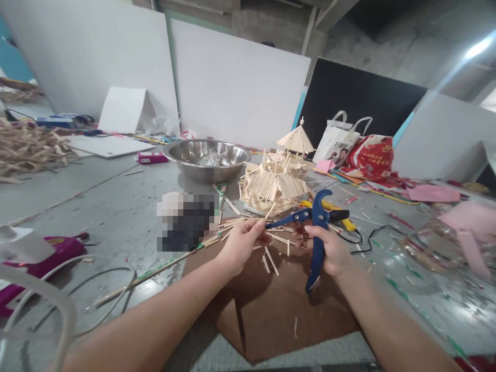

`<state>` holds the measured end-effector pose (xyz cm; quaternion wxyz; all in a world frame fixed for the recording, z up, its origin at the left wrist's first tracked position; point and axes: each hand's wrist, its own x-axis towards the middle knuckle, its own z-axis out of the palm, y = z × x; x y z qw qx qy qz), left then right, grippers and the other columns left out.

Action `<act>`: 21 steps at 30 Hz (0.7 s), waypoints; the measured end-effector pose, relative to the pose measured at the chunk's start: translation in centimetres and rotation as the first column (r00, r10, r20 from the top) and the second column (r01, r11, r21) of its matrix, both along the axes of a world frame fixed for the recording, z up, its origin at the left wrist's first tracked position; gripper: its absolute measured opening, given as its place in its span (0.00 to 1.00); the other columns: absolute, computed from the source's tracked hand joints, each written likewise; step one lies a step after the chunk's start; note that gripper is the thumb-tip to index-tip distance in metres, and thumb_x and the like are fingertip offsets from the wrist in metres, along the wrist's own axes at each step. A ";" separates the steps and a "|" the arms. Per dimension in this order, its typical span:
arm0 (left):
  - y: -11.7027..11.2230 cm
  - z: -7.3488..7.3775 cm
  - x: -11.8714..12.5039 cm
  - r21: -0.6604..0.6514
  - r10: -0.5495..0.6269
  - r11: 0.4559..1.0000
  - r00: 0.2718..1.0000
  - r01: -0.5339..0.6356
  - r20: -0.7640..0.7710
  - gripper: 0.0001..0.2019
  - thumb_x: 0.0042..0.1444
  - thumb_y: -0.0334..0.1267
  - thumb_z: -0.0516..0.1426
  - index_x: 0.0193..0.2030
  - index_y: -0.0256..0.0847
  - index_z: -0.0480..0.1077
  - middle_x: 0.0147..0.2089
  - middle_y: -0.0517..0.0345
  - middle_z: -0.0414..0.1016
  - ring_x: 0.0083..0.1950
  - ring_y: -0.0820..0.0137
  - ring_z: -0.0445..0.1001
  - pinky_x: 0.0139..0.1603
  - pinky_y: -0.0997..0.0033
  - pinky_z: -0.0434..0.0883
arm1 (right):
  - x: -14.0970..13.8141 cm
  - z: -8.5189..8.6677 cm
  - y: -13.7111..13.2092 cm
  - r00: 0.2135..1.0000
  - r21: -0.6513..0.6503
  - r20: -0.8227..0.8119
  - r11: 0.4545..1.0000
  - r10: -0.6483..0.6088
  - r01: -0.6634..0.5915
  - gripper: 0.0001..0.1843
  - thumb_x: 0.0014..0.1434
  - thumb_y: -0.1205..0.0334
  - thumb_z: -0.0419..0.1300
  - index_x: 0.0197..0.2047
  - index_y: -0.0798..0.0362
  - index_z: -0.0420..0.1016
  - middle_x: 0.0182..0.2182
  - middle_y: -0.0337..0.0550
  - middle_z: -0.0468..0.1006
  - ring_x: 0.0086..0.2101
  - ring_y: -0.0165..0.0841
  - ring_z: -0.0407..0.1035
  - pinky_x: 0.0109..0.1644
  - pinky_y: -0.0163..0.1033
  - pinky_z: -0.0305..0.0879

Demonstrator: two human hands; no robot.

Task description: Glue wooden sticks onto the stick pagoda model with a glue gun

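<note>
The brown board (271, 315) lies at the grey surface's near edge, mostly bare, with cut sticks littering its far edge. Above them the left hand (241, 242) pinches a thin stick (240, 222), its tip meeting the blue cutter (318, 227) gripped in the right hand (329, 250).

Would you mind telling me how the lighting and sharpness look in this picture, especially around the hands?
Head view: a light flare streaks the upper right; the left hand pinching a stick and the right hand gripping the blue cutter are sharp; the white cable lower left is blurred.
</note>
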<state>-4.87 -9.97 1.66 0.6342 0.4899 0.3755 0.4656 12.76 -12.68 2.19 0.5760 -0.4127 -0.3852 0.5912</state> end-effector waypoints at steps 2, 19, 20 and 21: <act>-0.2 -0.1 0.1 -0.030 -0.007 1.000 0.999 0.008 0.037 0.15 0.43 0.46 0.57 0.21 0.35 0.62 0.20 0.61 0.66 0.26 0.75 0.69 0.31 0.73 0.67 | -0.4 -0.2 -0.3 0.997 0.110 0.053 0.992 0.061 -0.067 0.10 0.45 0.61 0.53 0.32 0.51 0.70 0.31 0.44 0.73 0.36 0.35 0.67 0.33 0.40 0.66; -0.3 1.4 -1.0 0.402 0.173 0.915 0.934 -0.035 -0.313 0.16 0.50 0.47 0.49 0.19 0.38 0.58 0.16 0.67 0.52 0.20 0.79 0.50 0.21 0.78 0.52 | 1.0 -0.3 -0.2 0.395 0.511 0.780 0.859 -0.485 0.046 0.11 0.48 0.56 0.52 0.34 0.52 0.64 0.29 0.42 0.70 0.31 0.34 0.65 0.38 0.40 0.61; -0.4 1.6 -1.0 0.423 0.183 0.906 0.926 -0.029 -0.329 0.16 0.51 0.46 0.49 0.19 0.38 0.58 0.16 0.67 0.52 0.20 0.79 0.50 0.22 0.78 0.52 | 0.8 -0.5 0.0 0.313 0.500 0.822 0.866 -0.476 0.006 0.11 0.48 0.57 0.53 0.35 0.53 0.64 0.29 0.43 0.70 0.30 0.34 0.65 0.38 0.40 0.60; -0.6 1.8 -1.0 0.441 0.191 0.897 0.919 -0.022 -0.344 0.16 0.51 0.46 0.49 0.19 0.38 0.57 0.17 0.66 0.51 0.21 0.79 0.50 0.22 0.78 0.52 | 0.6 -0.7 0.1 0.246 0.491 0.848 0.871 -0.470 -0.027 0.12 0.47 0.58 0.53 0.36 0.54 0.64 0.29 0.44 0.70 0.31 0.34 0.64 0.38 0.40 0.60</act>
